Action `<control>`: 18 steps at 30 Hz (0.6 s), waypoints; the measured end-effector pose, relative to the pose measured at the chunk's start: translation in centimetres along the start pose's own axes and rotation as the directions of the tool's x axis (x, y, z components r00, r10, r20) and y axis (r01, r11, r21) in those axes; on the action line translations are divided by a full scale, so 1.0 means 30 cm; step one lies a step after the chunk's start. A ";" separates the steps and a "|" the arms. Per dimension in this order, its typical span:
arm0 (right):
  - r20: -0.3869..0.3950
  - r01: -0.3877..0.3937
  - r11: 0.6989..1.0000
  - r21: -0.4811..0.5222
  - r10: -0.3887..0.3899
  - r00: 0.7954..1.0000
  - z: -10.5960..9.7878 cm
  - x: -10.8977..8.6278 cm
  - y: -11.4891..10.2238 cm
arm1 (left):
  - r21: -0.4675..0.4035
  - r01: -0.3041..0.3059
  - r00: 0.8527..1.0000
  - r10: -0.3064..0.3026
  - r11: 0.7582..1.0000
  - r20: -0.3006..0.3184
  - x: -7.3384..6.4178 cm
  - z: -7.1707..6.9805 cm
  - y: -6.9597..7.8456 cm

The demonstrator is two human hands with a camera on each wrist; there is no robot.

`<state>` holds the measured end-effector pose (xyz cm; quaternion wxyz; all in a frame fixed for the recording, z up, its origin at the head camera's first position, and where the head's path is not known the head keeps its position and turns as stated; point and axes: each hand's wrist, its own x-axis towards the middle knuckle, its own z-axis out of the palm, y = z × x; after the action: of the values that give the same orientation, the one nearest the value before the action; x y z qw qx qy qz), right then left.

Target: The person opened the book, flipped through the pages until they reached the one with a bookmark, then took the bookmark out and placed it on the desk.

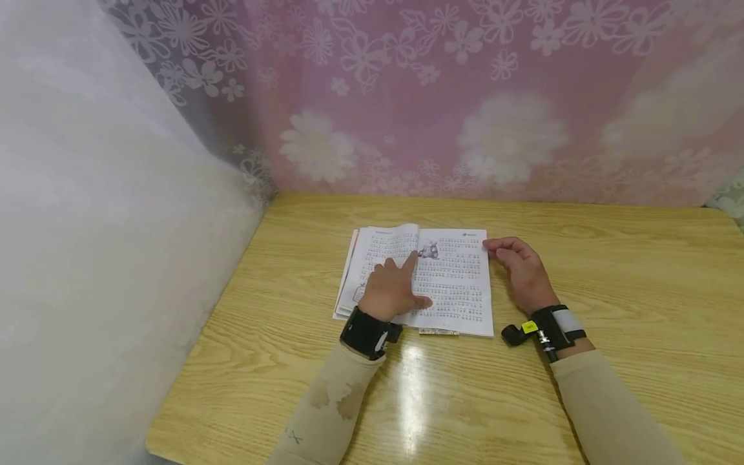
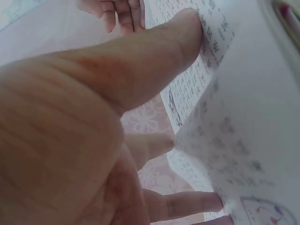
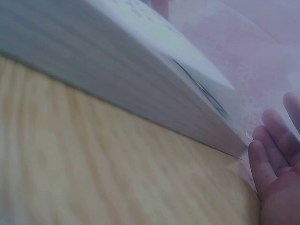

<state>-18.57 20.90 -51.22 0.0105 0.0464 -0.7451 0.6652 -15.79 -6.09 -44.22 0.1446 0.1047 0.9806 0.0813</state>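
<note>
A thick open book lies on the table with printed text on both pages and a small grey picture near the top of the right page. My left hand rests across the left page and the fold, fingers and thumb spread. The left wrist view shows its thumb on the printed paper, and the page beside it bends up. At the upper right edge of the book is my right hand, fingertips at the page edge. In the right wrist view its fingers are loosely bent beside the book's corner.
The wooden table reaches a pink floral curtain at the back and a whitish sheet on the left. A patterned strip peeks out under the book's front edge. Both wrists wear black straps with small cameras.
</note>
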 end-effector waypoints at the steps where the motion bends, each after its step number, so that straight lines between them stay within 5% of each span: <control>1: -0.001 0.001 1.000 0.000 -0.001 1.000 0.000 -0.001 0.000 | 0.004 -0.002 1.000 0.002 1.000 0.003 0.000 0.000 0.000; 9: -0.014 -0.001 1.000 0.015 0.001 1.000 0.001 -0.009 -0.001 | -0.042 -0.007 1.000 0.008 0.999 0.026 -0.004 -0.002 0.004; 15: -0.006 0.001 1.000 0.031 0.000 1.000 0.000 -0.004 -0.003 | -0.057 0.045 0.999 -0.043 0.997 0.030 -0.021 -0.007 0.030; 18: 0.000 0.014 1.000 -0.003 -0.014 1.000 -0.003 -0.001 -0.005 | -0.033 0.012 1.000 -0.011 0.999 0.021 -0.025 -0.007 0.058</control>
<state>-18.54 20.98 -51.06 0.0154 0.0515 -0.7457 0.6641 -14.84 -4.61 -43.51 0.1571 0.0974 0.9781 0.0957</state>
